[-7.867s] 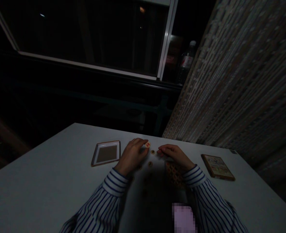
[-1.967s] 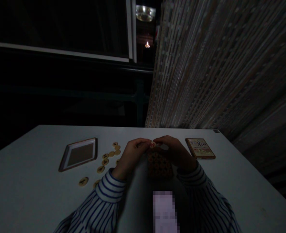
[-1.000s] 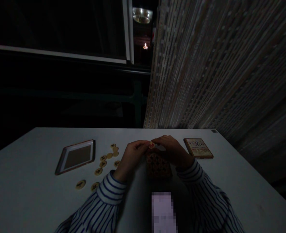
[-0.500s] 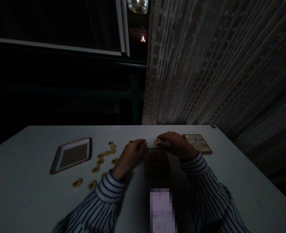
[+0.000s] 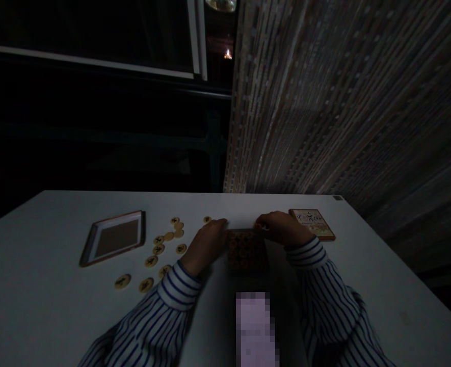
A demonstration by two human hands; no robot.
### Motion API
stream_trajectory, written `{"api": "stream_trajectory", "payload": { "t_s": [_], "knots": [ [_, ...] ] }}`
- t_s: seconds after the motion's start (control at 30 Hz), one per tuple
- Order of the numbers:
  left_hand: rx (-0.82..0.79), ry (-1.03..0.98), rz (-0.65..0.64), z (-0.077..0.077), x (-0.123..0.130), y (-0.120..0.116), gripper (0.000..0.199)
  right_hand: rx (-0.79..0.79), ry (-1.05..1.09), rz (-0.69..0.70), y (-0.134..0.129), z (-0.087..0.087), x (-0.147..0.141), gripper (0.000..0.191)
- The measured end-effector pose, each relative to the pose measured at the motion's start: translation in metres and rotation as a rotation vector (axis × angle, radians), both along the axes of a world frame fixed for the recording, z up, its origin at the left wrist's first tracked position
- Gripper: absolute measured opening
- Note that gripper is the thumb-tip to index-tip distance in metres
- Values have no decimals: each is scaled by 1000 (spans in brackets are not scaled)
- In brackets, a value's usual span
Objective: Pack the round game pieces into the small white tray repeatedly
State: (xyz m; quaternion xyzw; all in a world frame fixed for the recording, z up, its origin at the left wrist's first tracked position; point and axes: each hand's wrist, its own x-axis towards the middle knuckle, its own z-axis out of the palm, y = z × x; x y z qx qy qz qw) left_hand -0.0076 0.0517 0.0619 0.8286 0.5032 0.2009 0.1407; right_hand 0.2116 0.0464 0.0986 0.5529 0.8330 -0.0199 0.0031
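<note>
A small dark box (image 5: 248, 251) holds rows of round Chinese chess pieces in front of me. My left hand (image 5: 207, 245) lies along its left side, fingers stretched toward the far left corner; whether they touch the box is too dark to tell. At the far right corner, my right hand (image 5: 284, 228) is closed, thumb and fingers pinching a Chinese chess piece (image 5: 262, 226) that shows only in part. Loose pale wooden pieces (image 5: 158, 249), several with dark characters, are scattered left of my left hand. One more piece (image 5: 207, 219) lies just beyond it.
An open shallow tray or lid (image 5: 144, 229) sits at the left on the white table (image 5: 49, 306). A flat decorated box or lid (image 5: 313, 224) lies beyond my right hand. A string curtain (image 5: 286, 102) hangs behind the table at the right. A pixelated patch covers the near middle.
My right hand has lowered toward the box's far right corner, and its piece is now mostly hidden. The left hand has shifted slightly. The whole view has tilted a little.
</note>
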Motion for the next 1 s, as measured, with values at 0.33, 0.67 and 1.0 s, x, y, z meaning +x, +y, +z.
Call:
{"api": "stream_trajectory", "payload": {
  "t_s": [0.33,0.67,1.0],
  "knots": [
    [19,67,-6,-1,-2,0,32,-55,-126,-13,-1,-4,-5,24],
    [13,93,-11,-4,-4,0,31,-26,-169,4,-2,-8,-10,22],
    [14,80,-43,-6,-5,1,30,-20,-194,20,1,-15,-11,23]
  ]
}}
